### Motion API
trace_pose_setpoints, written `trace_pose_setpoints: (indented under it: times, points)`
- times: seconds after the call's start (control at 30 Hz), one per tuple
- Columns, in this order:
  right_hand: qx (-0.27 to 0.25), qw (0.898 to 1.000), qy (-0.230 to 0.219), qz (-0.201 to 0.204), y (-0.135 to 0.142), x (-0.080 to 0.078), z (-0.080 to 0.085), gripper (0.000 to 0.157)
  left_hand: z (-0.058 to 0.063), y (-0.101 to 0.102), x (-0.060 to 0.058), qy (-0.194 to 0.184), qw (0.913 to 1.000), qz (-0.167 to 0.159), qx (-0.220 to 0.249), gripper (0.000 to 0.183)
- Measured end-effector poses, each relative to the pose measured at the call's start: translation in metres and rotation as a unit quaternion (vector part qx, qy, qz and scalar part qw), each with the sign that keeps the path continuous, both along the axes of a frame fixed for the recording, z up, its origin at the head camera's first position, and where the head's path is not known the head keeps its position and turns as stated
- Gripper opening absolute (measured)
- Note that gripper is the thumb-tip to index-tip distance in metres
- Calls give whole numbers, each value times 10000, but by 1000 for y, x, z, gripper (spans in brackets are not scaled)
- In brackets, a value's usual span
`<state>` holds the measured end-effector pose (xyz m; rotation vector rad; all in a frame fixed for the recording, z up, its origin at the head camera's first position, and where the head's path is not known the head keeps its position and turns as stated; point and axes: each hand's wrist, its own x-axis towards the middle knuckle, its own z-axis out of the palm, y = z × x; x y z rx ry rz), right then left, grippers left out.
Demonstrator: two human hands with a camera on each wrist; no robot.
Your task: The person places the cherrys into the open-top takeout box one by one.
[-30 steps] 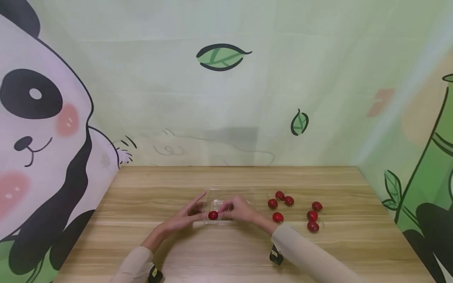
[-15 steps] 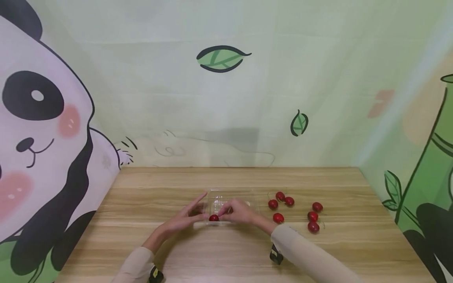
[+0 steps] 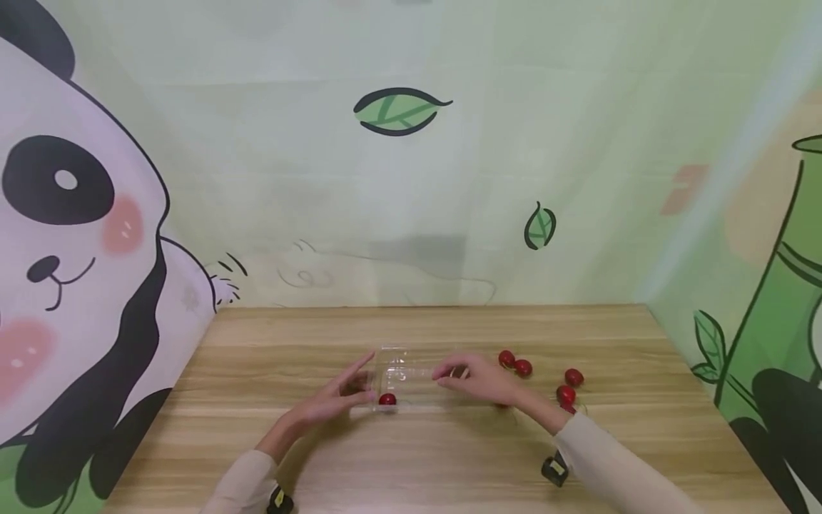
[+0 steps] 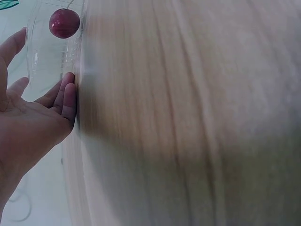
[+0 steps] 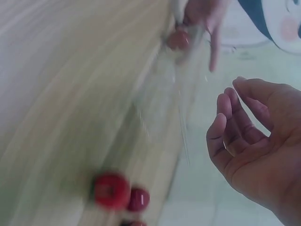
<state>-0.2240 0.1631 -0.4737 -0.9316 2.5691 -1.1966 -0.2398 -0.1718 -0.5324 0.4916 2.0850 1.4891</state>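
Note:
A clear plastic box [image 3: 417, 407] stands on the wooden table, with one dark red cherry [image 3: 387, 400] inside its near left corner. In the left wrist view that cherry [image 4: 64, 23] shows its thin stem through the clear wall. My left hand [image 3: 337, 396] rests at the box's left end, thumb low at the near side and index finger stretched toward the far side. Over the box's right part hovers my right hand [image 3: 478, 378], its fingers loosely bent and holding nothing. In the right wrist view this hand [image 5: 263, 136] is plainly empty.
Several cherries lie right of the box: a pair [image 3: 523, 368] behind my right hand, and a group [image 3: 566, 395] farther right, partly covered by my wrist. Another cherry [image 3: 504, 405] mostly hides under the right hand. A printed cloth backdrop [image 3: 411, 185] rises at the table's back edge.
The cherry went down into the box's near left corner and my right hand let it go. That hand then moved right, toward the loose cherries. My left hand stayed in place.

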Motion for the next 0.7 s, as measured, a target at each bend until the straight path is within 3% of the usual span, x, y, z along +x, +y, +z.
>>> trace_pose_setpoints:
  times: [0.17,0.3,0.53,0.7]
  points:
    - [-281,9990,-111,-342,51,9,13,18,1,1,0,61,9999,-88,39,84]
    - [-88,9967,-181,-792,92,17,16,19,1,1,0,18,9999,-114,66,84]
    - [85,9885,-11,-1510,151,29,7,20,1,1,0,-10,10000,-86,15,84]
    - [115,9832,221,-1810,181,36,-6,16,2,1,0,7,9999,-102,-7,84]
